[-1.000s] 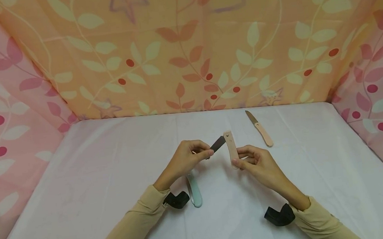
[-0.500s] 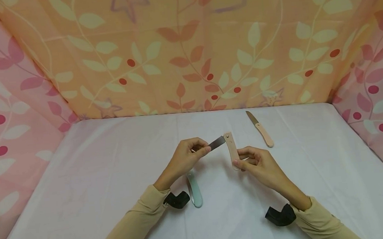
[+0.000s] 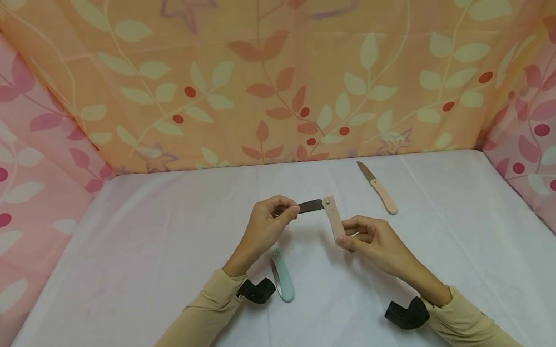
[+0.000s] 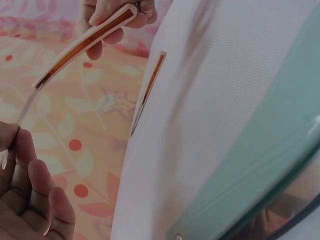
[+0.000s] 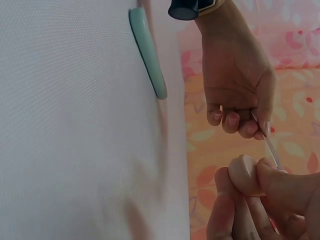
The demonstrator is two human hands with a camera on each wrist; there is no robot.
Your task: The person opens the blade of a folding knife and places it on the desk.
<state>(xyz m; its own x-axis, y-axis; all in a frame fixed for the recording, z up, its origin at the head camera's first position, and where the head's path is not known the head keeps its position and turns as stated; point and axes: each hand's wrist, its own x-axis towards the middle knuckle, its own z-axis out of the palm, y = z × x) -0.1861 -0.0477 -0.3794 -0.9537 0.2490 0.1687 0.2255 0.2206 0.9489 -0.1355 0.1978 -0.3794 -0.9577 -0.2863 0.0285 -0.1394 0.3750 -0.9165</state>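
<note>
Between both hands, above the table, a folding knife is partly unfolded, its blade at a wide angle to the beige handle. My left hand pinches the blade near its tip between thumb and fingers. The lower end of the handle is gripped by my right hand. In the left wrist view the handle's slot shows brown inside. On the table near my left wrist lies a green folding knife, which looks folded. Farther back, a second beige folding knife lies unfolded, blade pointing away.
A white cloth covers the table. Patterned fabric walls enclose its back and both sides. Black camera mounts hang below each wrist, the left one close beside the green knife.
My left hand has moved slightly left and up with the blade, which now stands more level. The blade's angle to the handle has widened. My right hand has lowered slightly.
</note>
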